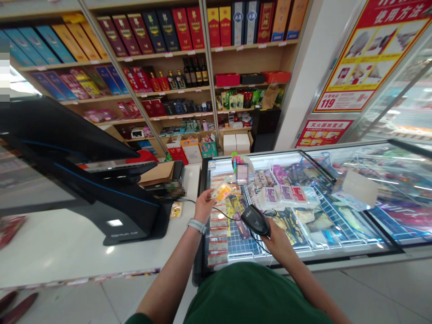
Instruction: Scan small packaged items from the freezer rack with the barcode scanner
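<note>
In my left hand (204, 205) is a small clear package with orange-yellow print (222, 192), pinched by its near edge above the freezer's left end. My right hand (275, 237) grips a black handheld barcode scanner (255, 219), its head tilted up and to the left, a short way right of the package. A thin black cable (227, 214) runs across near both hands. A similar small yellow package (176, 209) lies on the white counter, left of my left hand.
A glass-topped chest freezer (199, 252) with packaged goods stretches to the right. On the counter (84, 256) stands a black checkout terminal (135, 216). Clear-lidded packs (285, 194) and an open white box (357, 189) rest on the freezer. Shelves (168, 55) of boxed bottles stand behind.
</note>
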Demonstrator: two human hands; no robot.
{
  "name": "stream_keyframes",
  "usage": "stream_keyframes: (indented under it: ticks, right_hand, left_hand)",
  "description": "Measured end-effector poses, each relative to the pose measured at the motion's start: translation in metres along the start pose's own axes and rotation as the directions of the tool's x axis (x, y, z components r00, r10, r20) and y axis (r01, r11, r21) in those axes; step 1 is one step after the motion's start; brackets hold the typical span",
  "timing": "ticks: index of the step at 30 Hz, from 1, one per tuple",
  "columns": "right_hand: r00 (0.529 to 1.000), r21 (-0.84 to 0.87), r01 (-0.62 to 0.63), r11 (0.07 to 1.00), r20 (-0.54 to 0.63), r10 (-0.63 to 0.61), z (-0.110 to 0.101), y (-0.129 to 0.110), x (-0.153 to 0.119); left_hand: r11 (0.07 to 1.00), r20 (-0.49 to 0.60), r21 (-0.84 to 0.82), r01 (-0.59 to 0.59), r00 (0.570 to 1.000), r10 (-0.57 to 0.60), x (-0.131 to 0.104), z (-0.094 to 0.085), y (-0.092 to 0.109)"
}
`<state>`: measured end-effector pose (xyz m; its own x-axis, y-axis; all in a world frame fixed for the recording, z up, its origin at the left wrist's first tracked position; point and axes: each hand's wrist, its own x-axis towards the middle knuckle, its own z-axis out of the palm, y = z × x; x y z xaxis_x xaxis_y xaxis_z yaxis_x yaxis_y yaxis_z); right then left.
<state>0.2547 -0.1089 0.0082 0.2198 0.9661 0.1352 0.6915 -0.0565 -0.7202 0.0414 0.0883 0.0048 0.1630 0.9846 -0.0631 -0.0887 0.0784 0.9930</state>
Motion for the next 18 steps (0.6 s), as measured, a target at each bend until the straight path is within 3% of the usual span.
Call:
stream_keyframes:
  ticks: [18]
  right_hand:
    - [1.0,-0.001,-0.008,1.0,-0.013,0.008,-0.0007,-0.0028,0.0021]
  left_hand:
    - [1.0,-0.004,0.009,0.014,1.0,-0.014,0.0015,-0.0003,-0.0008]
